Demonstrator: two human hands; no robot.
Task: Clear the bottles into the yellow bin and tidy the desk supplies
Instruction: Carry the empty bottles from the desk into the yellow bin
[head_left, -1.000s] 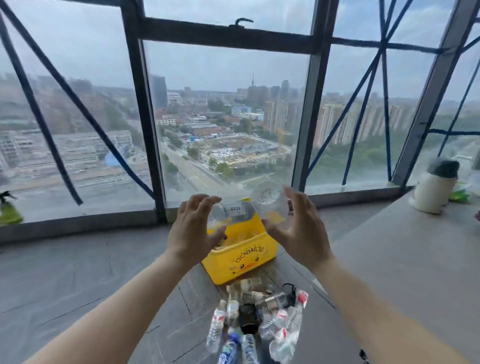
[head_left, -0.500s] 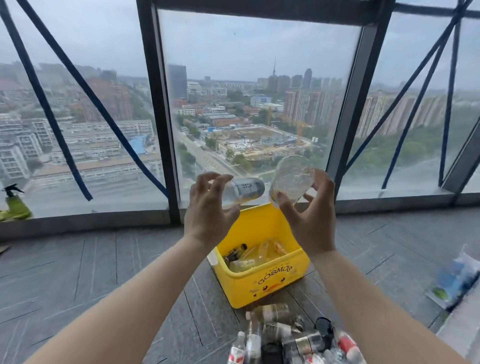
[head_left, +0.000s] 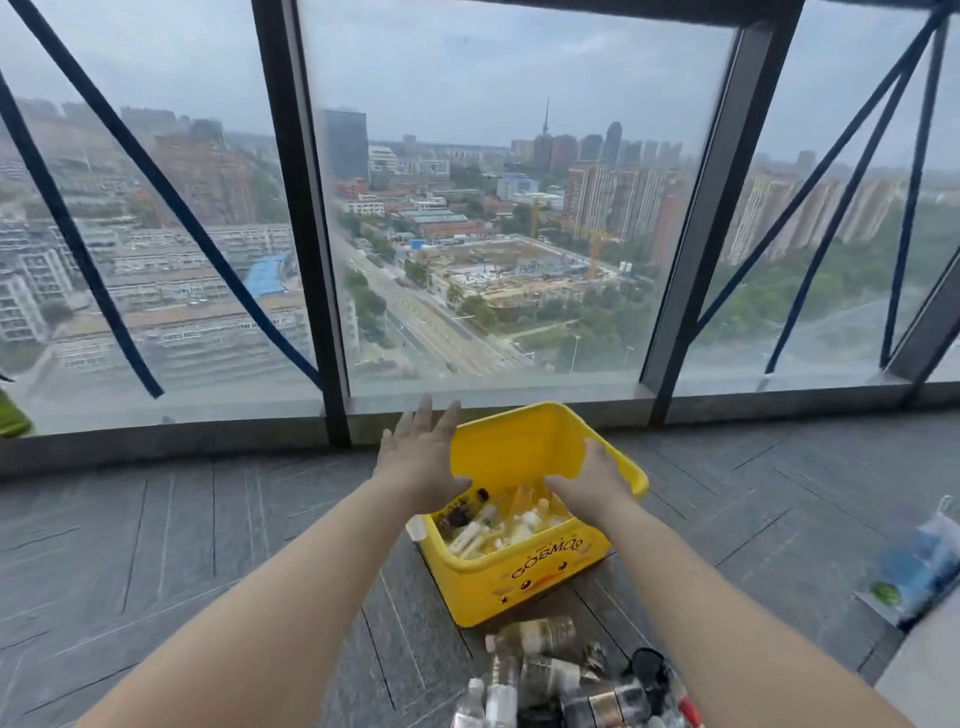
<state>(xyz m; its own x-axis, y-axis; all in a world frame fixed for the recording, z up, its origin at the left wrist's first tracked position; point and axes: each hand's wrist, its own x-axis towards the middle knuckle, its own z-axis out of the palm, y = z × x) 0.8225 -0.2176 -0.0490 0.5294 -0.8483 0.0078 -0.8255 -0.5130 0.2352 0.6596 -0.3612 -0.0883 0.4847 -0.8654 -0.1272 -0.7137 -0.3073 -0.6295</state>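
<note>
Fingers (head_left: 426, 415) spread on the left hand (head_left: 418, 457), right hand (head_left: 592, 475) loose, both empty over the yellow bin (head_left: 524, 582); floor bottles (head_left: 545, 670) could roll if nudged.

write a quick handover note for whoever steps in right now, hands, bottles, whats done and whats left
Left hand: open, empty, over the yellow bin's left rim.
Right hand: empty as far as it shows, fingers pointing down into the bin.
Done: several bottles lie in the bin.
Left: the pile of bottles on the floor in front of the bin; desk supplies not in view.
</note>
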